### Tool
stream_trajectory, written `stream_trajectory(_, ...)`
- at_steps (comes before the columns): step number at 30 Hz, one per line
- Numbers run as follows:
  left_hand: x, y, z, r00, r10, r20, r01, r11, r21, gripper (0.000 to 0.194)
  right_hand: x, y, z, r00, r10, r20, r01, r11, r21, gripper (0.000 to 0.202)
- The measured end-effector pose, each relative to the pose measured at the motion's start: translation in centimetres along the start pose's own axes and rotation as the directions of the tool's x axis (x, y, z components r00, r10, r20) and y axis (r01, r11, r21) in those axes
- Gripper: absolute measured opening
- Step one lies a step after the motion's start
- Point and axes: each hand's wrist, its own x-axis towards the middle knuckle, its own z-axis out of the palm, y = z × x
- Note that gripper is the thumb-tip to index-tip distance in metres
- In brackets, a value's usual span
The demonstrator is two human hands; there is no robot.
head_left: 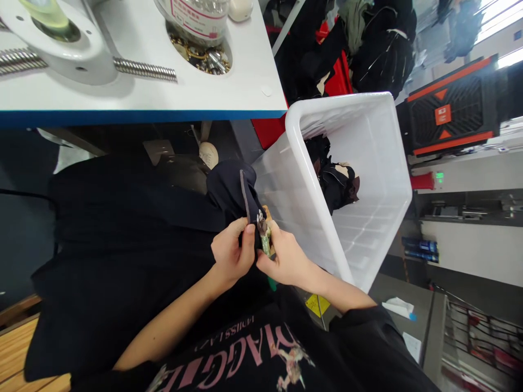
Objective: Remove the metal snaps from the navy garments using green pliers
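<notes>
Dark navy fabric lies over my lap and rises to a folded edge in front of me. My left hand pinches that edge, thumb on top, beside a grey strip along the cloth. In my right hand is a pair of pliers with worn, greenish handles; my fingers are wrapped round them. The metal jaws point away from me and are up against the cloth, close to my left thumb. Whether they grip a small part there I cannot make out.
A large white bin stands close to my right hand, with dark garments inside. Ahead is a white table with a blue edge, bearing a white machine base and a hole holding metal parts. A black-orange box stands right.
</notes>
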Motion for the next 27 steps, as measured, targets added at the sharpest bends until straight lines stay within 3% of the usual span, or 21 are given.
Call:
stream_trajectory(3, 1.6, 0.4, -1.1, 0.965, -0.092, 0.247, 0.126, 0.984, -0.124, 0.007, 0.1, 0.2, -0.3, 1.0, 0.0, 0.01, 0.001, 0.999, -0.047, 0.023)
stream_trajectory(5, 2.3, 0.6, -1.5, 0.937, -0.127, 0.326, 0.184, 0.971, -0.151, 0.021, 0.1, 0.3, -0.4, 0.999, -0.021, 0.031, 0.023, 0.997, -0.07, 0.024)
stream_trajectory(7, 2.3, 0.6, -1.5, 0.954, -0.143, 0.265, 0.184, 0.973, -0.14, 0.03, 0.0, 0.3, -0.3, 0.998, -0.054, 0.019, 0.056, 0.995, -0.083, 0.025)
stream_trajectory(12, 0.8, 0.2, -0.7, 0.991, -0.088, 0.096, 0.095, 0.993, -0.065, 0.028, -0.5, -0.4, -0.2, 0.996, -0.04, -0.077, 0.029, 0.99, -0.137, 0.033)
stream_trajectory(20, 1.1, 0.1, -0.6, 0.997, 0.037, 0.07, -0.037, 0.999, -0.002, 0.036, -1.3, -0.2, -0.8, 1.0, 0.015, -0.008, -0.016, 0.993, -0.121, 0.044)
stream_trajectory(27, 0.2, 0.1, -0.6, 0.999, 0.0, 0.05, -0.003, 0.999, 0.05, 0.033, -1.3, 0.8, 0.2, 0.99, -0.129, -0.05, 0.126, 0.99, -0.062, 0.033)
